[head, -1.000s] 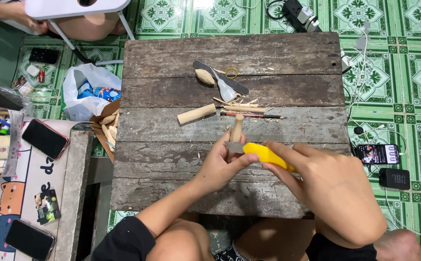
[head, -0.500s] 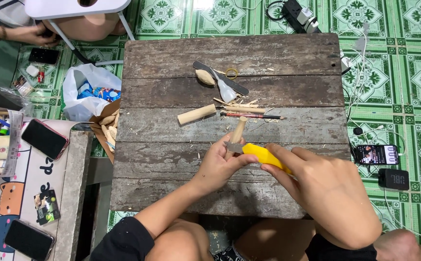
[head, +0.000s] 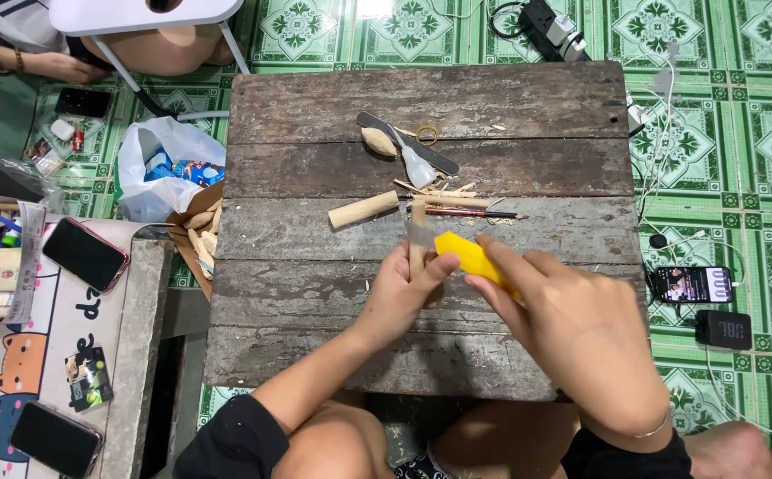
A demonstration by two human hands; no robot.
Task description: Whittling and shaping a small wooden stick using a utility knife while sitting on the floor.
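My left hand (head: 406, 293) grips a thin wooden stick (head: 417, 222) that points away from me over the dark plank table (head: 315, 293). My right hand (head: 572, 328) is closed on a yellow-handled utility knife (head: 468, 255), and its blade lies against the stick just above my left thumb. Further out on the planks lie a short wooden dowel (head: 364, 209), a pencil (head: 470, 213) and pale wood shavings (head: 444, 188).
An oval wood piece (head: 379, 141), a dark file (head: 408, 142) and a rubber band (head: 428, 134) lie at the table's far side. A plastic bag (head: 160, 173) and a box of wood pieces (head: 198, 232) stand left. Phones (head: 84, 254) lie left, another phone (head: 692, 285) right. Another person's arm (head: 22, 58) is top left.
The stick has swung from tilted to the right to nearly upright, and the knife has slid up and left along it. Both hands moved slightly further from me.
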